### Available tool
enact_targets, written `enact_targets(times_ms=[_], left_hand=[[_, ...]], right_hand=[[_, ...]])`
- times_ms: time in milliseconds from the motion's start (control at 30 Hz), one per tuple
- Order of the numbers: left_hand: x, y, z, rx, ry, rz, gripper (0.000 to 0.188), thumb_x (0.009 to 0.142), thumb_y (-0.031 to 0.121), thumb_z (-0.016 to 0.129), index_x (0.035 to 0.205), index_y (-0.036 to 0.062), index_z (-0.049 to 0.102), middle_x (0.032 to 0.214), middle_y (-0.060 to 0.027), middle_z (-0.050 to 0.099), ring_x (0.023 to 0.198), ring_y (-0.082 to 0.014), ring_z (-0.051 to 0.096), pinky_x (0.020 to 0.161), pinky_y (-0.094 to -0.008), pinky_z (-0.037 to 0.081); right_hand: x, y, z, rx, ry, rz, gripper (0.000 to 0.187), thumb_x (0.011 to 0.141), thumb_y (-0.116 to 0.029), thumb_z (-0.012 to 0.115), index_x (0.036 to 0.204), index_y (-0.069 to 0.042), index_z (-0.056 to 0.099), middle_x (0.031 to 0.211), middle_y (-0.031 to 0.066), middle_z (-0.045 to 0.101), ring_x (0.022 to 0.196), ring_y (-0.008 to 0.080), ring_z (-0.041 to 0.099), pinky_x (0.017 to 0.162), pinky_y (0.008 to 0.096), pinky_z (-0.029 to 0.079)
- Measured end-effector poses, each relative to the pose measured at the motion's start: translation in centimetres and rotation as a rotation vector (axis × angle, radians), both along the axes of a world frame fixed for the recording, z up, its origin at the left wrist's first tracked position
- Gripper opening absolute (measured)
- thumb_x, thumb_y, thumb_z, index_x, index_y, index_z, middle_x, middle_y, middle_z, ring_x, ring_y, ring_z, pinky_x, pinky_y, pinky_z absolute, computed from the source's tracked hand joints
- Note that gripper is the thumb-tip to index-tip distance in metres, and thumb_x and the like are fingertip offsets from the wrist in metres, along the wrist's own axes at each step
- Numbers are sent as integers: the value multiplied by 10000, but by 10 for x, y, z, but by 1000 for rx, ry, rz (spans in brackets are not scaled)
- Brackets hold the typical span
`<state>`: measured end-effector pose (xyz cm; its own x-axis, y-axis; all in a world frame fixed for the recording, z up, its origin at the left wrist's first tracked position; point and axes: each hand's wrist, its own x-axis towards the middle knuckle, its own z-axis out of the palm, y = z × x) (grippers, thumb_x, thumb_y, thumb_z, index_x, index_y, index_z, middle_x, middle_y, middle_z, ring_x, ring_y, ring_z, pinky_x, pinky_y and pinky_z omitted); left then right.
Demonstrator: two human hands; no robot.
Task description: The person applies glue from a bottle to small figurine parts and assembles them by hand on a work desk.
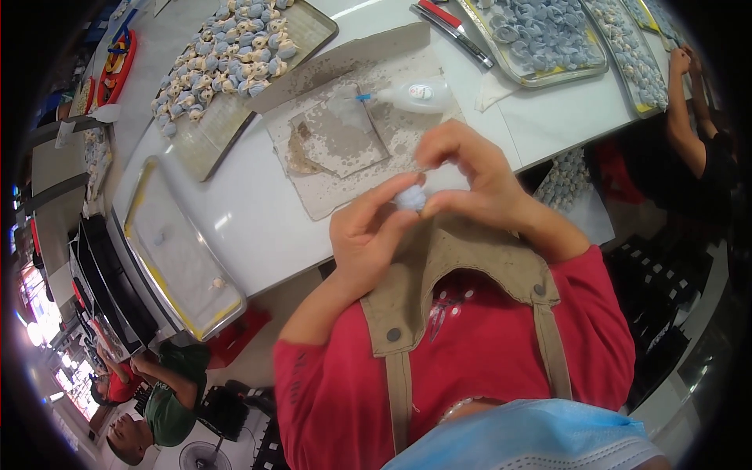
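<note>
A small pale blue-white fabric flower piece (410,197) is pinched between both of my hands just over the near edge of the white table (258,227). My left hand (365,235) grips it from below and left. My right hand (470,176) curls over it from above and right. Just beyond my hands lies a white glue bottle (413,95) on its side with a blue tip, resting on a stained grey cardboard sheet (345,137).
A near-bare metal tray (176,251) sits at left. Another tray (235,55) holds several blue-and-cream pieces. Two trays (548,39) of blue pieces lie at far right, where another person's arm (685,117) reaches. A red-handled tool (450,23) lies at the back. People sit lower left.
</note>
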<state>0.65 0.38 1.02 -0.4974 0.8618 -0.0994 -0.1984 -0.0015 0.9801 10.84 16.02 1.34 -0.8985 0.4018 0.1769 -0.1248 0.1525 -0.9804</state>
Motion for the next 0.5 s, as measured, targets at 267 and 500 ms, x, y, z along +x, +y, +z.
enact_targets(times_ms=[267, 500], left_hand=[[-1, -8, 1, 56, 146, -83, 312, 811, 24, 615, 1120, 0, 583, 1048, -119, 639, 918, -154, 609, 788, -242, 459], [-1, -4, 3, 94, 208, -159, 275, 799, 9, 615, 1074, -2, 607, 1012, -138, 650, 919, -184, 630, 792, -250, 474]], right_hand=[[6, 0, 2, -204, -158, 301, 491, 678, -133, 768, 1104, 15, 571, 1070, 118, 623, 1009, 177, 584, 873, 291, 451], [12, 3, -1, -115, -87, 282, 435, 669, -160, 773, 1031, 15, 608, 989, 114, 654, 932, 181, 617, 828, 288, 475]])
